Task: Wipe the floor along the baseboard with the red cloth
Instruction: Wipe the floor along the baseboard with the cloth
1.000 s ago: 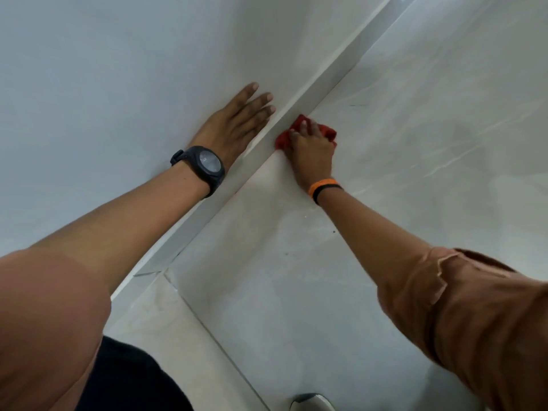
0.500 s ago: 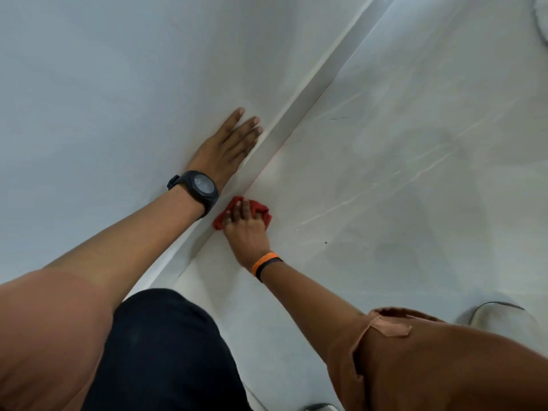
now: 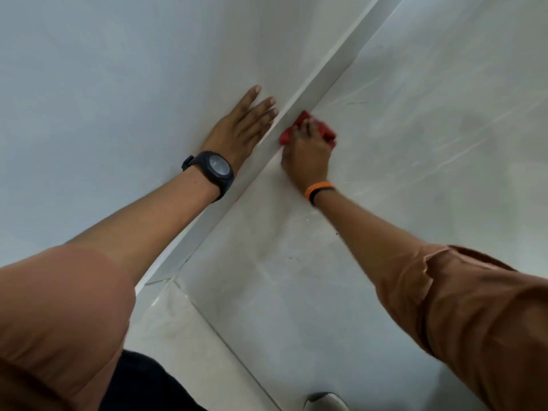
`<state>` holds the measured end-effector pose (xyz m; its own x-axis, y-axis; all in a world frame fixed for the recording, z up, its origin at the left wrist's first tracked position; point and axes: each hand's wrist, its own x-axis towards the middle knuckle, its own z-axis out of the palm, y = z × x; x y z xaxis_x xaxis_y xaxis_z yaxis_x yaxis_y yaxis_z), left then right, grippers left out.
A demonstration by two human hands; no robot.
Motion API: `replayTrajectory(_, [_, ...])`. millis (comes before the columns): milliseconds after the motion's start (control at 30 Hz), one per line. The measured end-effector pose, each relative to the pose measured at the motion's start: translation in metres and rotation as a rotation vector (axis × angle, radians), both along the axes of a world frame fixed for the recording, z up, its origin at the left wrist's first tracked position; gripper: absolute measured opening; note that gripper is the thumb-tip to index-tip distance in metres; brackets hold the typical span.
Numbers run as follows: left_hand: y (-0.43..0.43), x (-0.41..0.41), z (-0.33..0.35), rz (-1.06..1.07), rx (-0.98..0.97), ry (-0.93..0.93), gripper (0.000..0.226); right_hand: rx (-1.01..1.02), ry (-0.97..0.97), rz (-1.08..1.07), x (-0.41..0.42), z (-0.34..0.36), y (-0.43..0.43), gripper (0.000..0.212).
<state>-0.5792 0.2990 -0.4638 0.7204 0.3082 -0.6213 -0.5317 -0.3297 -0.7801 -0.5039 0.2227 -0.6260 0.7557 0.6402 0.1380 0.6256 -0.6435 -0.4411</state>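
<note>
No readable text anywhere

The black wristwatch (image 3: 218, 169) shows a plain grey face with no legible digits or brand; the orange wristband (image 3: 318, 188) bears no lettering that can be made out.

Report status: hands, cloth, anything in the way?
Left hand flat on wall, empty. Right hand pressing red cloth on floor at baseboard. Path along baseboard clear.

The left hand (image 3: 237, 129) is flat and spread, fingers (image 3: 261, 106) extended toward the far side, arm stretched out straight. The right hand (image 3: 307, 152) sits just to its right, knuckles up and fingers curled down, forearm reaching in from the near right.
</note>
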Motion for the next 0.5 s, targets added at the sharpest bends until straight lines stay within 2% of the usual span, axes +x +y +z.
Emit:
replayTrajectory(67, [0.001,0.002,0.001,0.014,-0.010,-0.001,0.083,0.059,-0.045,0.070,-0.051,-0.006,-0.002,0.046])
replayTrajectory(133, [0.000,0.003,0.004,0.011,-0.024,0.010,0.091,0.041,-0.027,0.195,-0.125,-0.009,-0.008,0.052])
replayTrajectory(233, [0.000,0.001,0.005,-0.009,0.006,0.028,0.100,-0.175,0.025,0.507,-0.215,-0.003,-0.013,0.049])
replayTrajectory(267, [0.001,0.001,0.004,-0.013,0.016,0.029,0.102,-0.221,0.016,0.542,-0.225,-0.003,-0.012,0.049])
replayTrajectory(333, [0.001,0.003,0.003,-0.009,0.013,0.028,0.106,-0.231,0.015,0.545,-0.219,-0.004,-0.011,0.046])
replayTrajectory(400, [0.000,0.001,0.003,-0.003,0.007,0.010,0.106,-0.083,-0.003,0.595,-0.199,-0.010,-0.016,0.034])
replayTrajectory(433, [0.002,0.000,0.003,-0.001,0.014,0.009,0.103,0.033,-0.015,0.559,-0.179,-0.011,-0.020,0.027])
replayTrajectory(500, [0.003,0.002,0.002,-0.001,0.012,0.031,0.096,0.190,0.015,0.347,-0.115,-0.009,-0.016,0.019])
